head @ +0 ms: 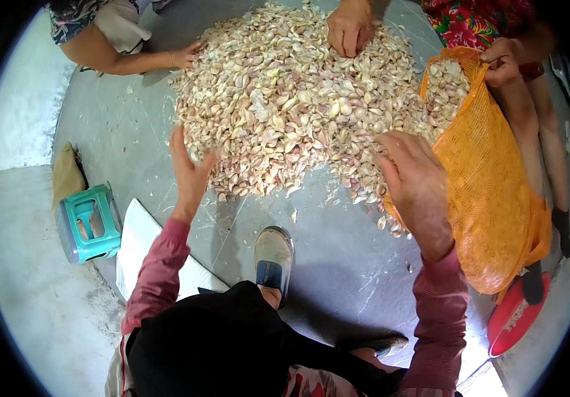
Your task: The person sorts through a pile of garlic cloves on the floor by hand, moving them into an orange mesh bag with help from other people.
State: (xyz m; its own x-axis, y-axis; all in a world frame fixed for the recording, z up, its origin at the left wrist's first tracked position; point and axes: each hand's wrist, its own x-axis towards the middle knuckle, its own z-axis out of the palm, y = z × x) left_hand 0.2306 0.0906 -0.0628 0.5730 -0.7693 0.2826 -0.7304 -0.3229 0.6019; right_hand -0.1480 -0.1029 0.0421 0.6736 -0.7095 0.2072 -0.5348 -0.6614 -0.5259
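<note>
A broad heap of loose garlic cloves point(275, 104) with papery skins lies on the grey floor before me. At its front left edge is my left hand point(189, 173), thumb and fingers spread, with nothing in it. My right hand point(419, 191) is over the heap's right front edge, beside an orange mesh bag point(488, 198). Its thumb stands apart from the curved fingers; the palm is partly hidden, and no held thing shows. Garlic cloves fill the mouth of the bag, which lies on its side.
Another person's hand point(503, 62) grips the bag's rim; a second hand point(349, 30) presses into the heap's far side. At far left, someone's hand point(185, 55) touches the cloves. A teal plastic stool point(111, 218), a white sack point(133, 238) and a red basin point(525, 317) stand around.
</note>
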